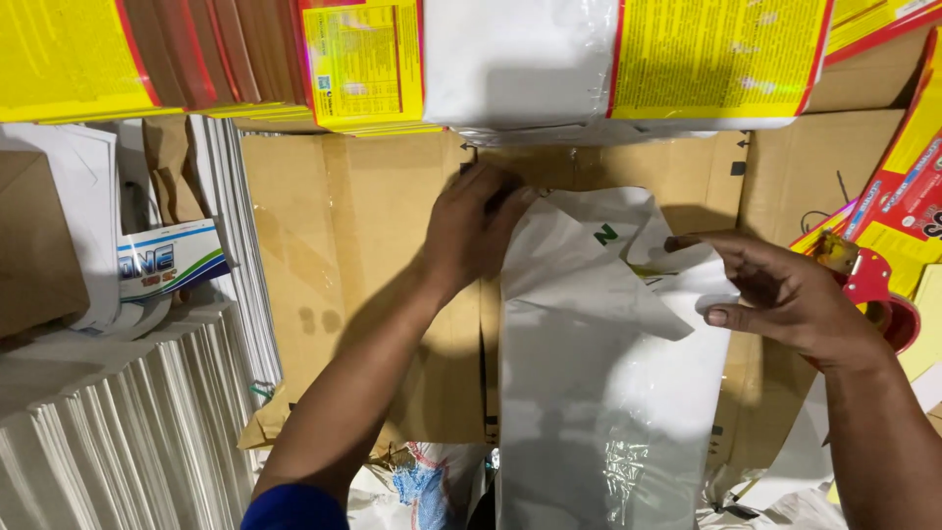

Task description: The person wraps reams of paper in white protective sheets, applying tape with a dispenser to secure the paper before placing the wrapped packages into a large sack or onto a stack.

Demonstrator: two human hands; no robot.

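A long white glossy-wrapped package (599, 393) lies on flattened brown cardboard (343, 245), its far end folded into paper flaps. My left hand (476, 231) presses on the top-left corner of the fold, fingers bent over the white paper. My right hand (780, 290) is at the right side of the package, pinching the edge of a white flap between thumb and fingers. A green mark shows on the paper between the two hands.
Yellow-and-red printed packs (716, 59) and a white wrapped bundle (520, 59) are stacked at the far edge. Stacks of white sheets (118, 432) stand on the left with a small blue-and-white box (172, 257). A red tape dispenser (873, 290) sits at the right.
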